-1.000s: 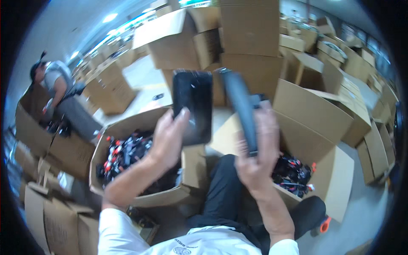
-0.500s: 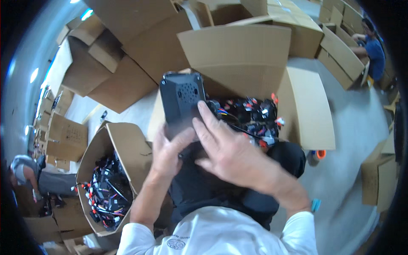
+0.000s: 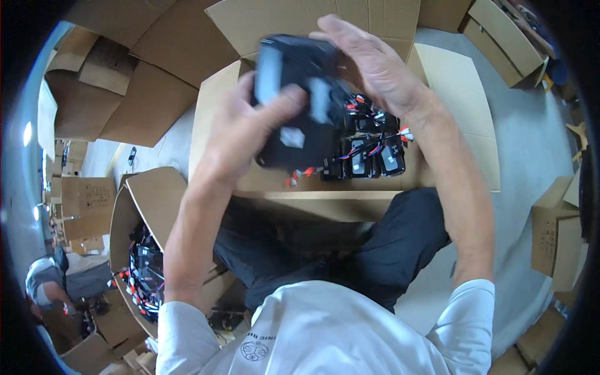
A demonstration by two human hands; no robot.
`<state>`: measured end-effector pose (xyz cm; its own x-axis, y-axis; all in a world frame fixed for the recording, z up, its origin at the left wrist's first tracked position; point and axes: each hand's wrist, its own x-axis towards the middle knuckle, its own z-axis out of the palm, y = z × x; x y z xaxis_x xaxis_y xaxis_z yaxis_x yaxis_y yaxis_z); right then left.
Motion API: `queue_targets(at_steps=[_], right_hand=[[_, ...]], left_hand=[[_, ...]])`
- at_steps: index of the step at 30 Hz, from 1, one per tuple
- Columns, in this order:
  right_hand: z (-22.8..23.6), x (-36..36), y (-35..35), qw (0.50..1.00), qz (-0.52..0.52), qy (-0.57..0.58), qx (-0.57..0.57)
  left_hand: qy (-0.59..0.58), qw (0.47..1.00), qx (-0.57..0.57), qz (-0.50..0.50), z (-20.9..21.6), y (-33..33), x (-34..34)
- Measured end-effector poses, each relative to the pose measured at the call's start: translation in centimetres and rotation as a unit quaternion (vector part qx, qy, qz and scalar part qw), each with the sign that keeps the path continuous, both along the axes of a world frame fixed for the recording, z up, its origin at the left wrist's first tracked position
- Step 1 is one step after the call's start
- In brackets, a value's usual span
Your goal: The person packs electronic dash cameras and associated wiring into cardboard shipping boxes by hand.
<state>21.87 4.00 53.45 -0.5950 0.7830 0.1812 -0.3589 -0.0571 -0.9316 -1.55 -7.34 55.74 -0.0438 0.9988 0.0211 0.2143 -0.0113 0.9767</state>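
A black boxy electronic device (image 3: pixel 294 150) with pale label patches is raised over the open cardboard box (image 3: pixel 465 115) in front of me; motion blurs it. My left hand (image 3: pixel 234 134) grips its left side, thumb across the face. At the device's upper right, my right hand (image 3: pixel 384 72) is raised with fingers stretched out. Part of that hand sits beside the device's edge, and I cannot tell if it touches. Below, inside the box, lie several similar black devices (image 3: pixel 362 159) with coloured wires and red and white connectors.
A second carton (image 3: pixel 153 194) at my left holds a heap of black wired units (image 3: pixel 147 262). Large cardboard boxes (image 3: pixel 147 106) stand at the far left, and more cartons (image 3: pixel 553 231) line the right. Another person (image 3: pixel 47 278) bends over boxes at the left edge.
The device has been turned, so a labelled face shows instead of the dotted one. My right hand has moved off its face, up and right. My view has tilted, showing more of my legs.
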Motion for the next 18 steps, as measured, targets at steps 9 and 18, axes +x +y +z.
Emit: queue_targets(at_steps=[9, 18], right_hand=[[-18.6, 2.3, 8.2, 0.84, 0.182, -0.51, 0.033], [-34.2, -4.6, 11.0, 0.717, 0.205, -0.611, 0.265]], left_hand=[[-0.133, 0.938, -0.316, 0.041, -24.7, 12.6, -10.3], [-0.171, 0.869, -0.464, 0.018, -55.1, 10.7, -13.5]])
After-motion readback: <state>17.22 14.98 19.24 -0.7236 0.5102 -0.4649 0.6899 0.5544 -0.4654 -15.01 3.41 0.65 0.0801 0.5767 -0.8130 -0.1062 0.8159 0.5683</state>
